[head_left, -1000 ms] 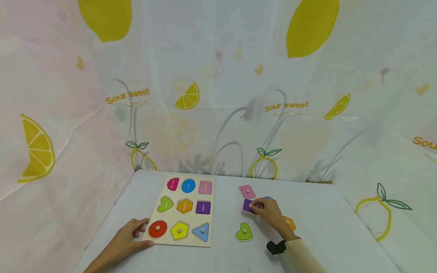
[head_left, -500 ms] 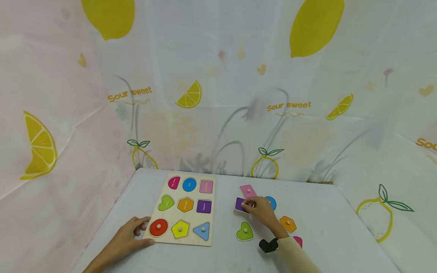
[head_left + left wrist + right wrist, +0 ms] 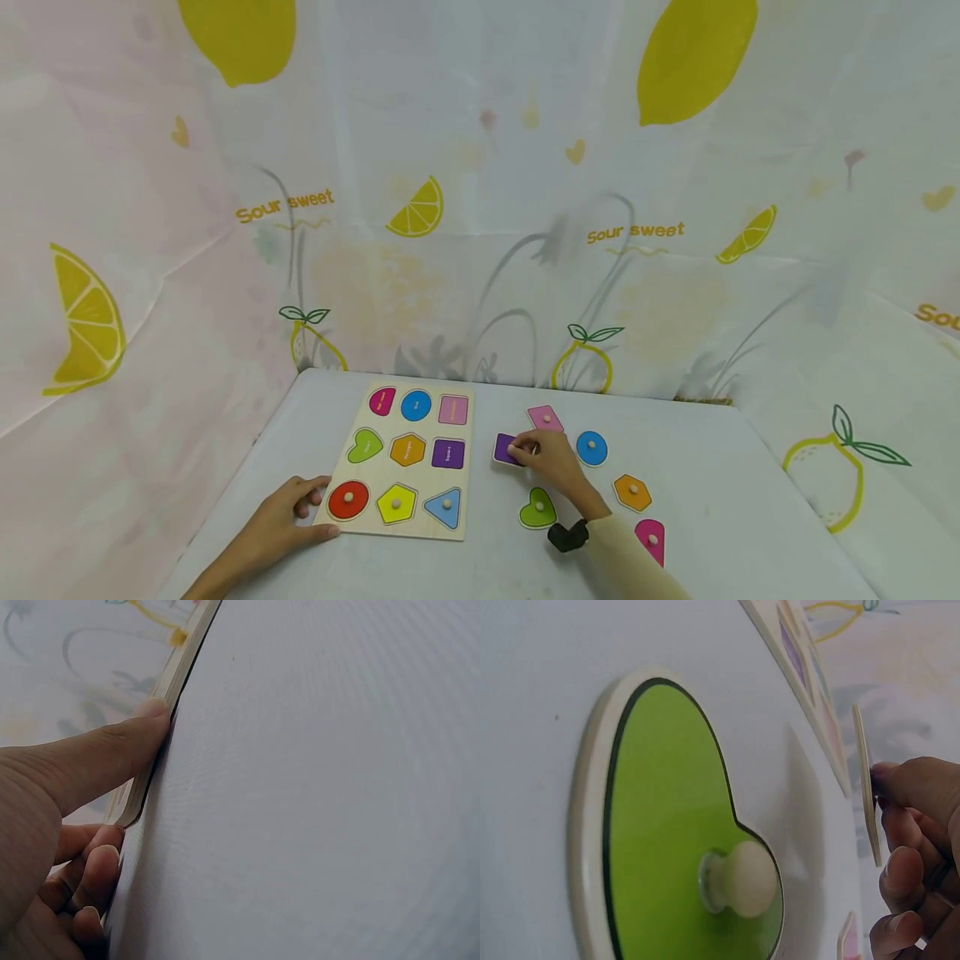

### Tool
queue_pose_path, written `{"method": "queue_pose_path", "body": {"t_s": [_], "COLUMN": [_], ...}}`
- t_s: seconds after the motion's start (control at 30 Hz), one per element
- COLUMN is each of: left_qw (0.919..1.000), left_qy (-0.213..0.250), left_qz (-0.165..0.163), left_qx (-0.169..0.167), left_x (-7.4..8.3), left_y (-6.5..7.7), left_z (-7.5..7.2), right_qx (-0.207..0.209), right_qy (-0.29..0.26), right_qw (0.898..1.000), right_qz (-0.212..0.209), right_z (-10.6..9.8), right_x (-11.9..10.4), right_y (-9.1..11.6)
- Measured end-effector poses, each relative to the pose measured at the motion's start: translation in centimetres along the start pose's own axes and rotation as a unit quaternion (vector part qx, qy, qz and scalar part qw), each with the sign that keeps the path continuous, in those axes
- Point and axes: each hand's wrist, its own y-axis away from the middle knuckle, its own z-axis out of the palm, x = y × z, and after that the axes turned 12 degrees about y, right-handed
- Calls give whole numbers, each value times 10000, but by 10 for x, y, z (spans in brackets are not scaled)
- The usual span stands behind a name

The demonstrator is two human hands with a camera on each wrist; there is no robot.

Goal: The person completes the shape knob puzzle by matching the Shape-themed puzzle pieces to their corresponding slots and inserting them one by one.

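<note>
My left hand [image 3: 281, 527] holds the near left corner of the wooden puzzle board [image 3: 461, 492], thumb along its near edge and fingers at its left side. Up close, the left wrist view shows the thumb against the board's edge [image 3: 176, 682]. My right hand [image 3: 558, 462] pinches the knob of a purple square puzzle piece [image 3: 503, 447]. The right wrist view has that piece [image 3: 864, 776] edge-on, lifted off the table. Below the right hand lies a green heart piece [image 3: 537, 508], large in the right wrist view. A red circle, yellow pentagon and blue triangle with knobs sit in the board's near row.
Loose knobbed pieces lie on the white table [image 3: 720, 500]: a pink one [image 3: 546, 417], a blue circle [image 3: 592, 447], an orange hexagon [image 3: 632, 492] and a magenta rounded piece [image 3: 651, 540]. Lemon-printed cloth [image 3: 480, 275] stands behind the table.
My right hand has moved left with the purple square, toward the board. The blue circle, orange hexagon and magenta piece have come into view from behind the hand and arm. My left hand stays put.
</note>
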Motion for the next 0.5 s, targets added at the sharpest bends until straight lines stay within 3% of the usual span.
{"method": "queue_pose_path", "body": {"t_s": [0.2,0.5], "left_qw": [9998,9999], "left_qy": [24,48], "left_qz": [174,87], "left_qx": [-5,-17], "left_x": [0,0], "left_y": [1,0], "left_z": [-1,0], "right_qx": [-118,-205], "right_qy": [-7,111], "right_qw": [9999,9995], "right_qz": [-7,-191], "right_z": [9,20], "right_x": [-7,-22], "right_y": [-6,-12]}}
